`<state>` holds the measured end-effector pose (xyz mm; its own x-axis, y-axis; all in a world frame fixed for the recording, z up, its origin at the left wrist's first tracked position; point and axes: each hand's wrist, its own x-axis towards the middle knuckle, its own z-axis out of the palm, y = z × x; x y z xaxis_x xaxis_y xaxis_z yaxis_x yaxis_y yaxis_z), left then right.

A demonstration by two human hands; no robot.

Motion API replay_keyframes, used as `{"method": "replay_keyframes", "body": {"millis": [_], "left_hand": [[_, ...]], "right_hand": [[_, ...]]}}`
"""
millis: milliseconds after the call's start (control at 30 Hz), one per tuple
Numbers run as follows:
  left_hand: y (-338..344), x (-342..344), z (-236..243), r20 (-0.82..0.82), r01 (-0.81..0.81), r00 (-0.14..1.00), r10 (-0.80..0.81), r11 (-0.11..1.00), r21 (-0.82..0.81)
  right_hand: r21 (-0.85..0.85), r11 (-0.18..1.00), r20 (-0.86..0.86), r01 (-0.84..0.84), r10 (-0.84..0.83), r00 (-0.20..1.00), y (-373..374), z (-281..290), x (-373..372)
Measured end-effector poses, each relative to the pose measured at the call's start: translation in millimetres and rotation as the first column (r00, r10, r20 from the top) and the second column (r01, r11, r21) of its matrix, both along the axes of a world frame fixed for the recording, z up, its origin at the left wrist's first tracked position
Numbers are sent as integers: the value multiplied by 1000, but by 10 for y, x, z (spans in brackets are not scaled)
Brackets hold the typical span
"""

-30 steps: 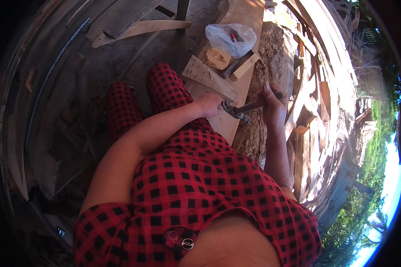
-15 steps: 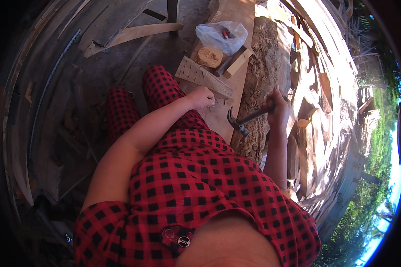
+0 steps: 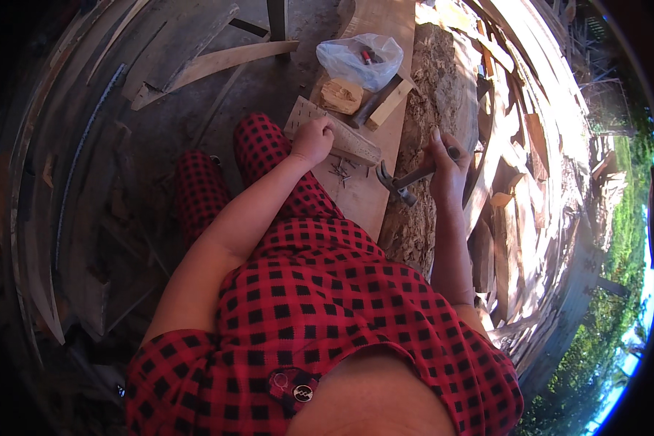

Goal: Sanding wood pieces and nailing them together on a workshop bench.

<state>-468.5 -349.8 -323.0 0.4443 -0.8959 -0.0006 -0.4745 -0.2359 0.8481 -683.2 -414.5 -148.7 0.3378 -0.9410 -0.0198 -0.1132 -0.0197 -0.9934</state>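
My left hand (image 3: 314, 141) is closed, its fingertips pinched together over the wooden block (image 3: 357, 147). Whatever is between those fingers is too small to make out. Several nails stand in rows on the block's pale face, partly covered by the hand. A small heap of loose nails (image 3: 341, 171) lies beside the block on the wide plank (image 3: 360, 203). Off to the right, my right hand (image 3: 445, 160) grips a claw hammer (image 3: 407, 179) by its handle. Its metal head hangs in the air near the block's right end, apart from it.
Farther along the plank are a clear plastic bag (image 3: 361, 62) with a red item inside, a rough wood chunk (image 3: 341, 96) and another hammer (image 3: 371, 106) beside a squared wood piece (image 3: 390, 104). A rough-barked log (image 3: 430, 94) borders the plank. Split wood (image 3: 512, 240) is piled at right.
My left hand has moved away from the loose nails, forward and left over the block, uncovering the heap. The right hand has shifted only slightly, still with the claw hammer.
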Motion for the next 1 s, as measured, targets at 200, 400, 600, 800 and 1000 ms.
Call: {"method": "replay_keyframes", "body": {"millis": [200,400,600,800,1000], "left_hand": [[-40,484,-150,344,-213,933,109,936,281],[-147,859,-284,-154,-44,978,137,867,496],[-167,837,-317,-128,26,990,50,848,530],[-211,859,-378,-289,75,953,90,855,513],[-124,853,-212,-315,144,949,25,854,500]], "right_hand": [[-51,978,-78,-202,198,977,-128,3,734],[28,908,-131,-418,418,899,-119,-123,1447],[31,880,-223,-475,469,855,-154,-411,1759],[45,864,-279,-501,492,824,-151,-428,1980],[68,853,-252,-517,516,819,-139,-408,2016]]}}
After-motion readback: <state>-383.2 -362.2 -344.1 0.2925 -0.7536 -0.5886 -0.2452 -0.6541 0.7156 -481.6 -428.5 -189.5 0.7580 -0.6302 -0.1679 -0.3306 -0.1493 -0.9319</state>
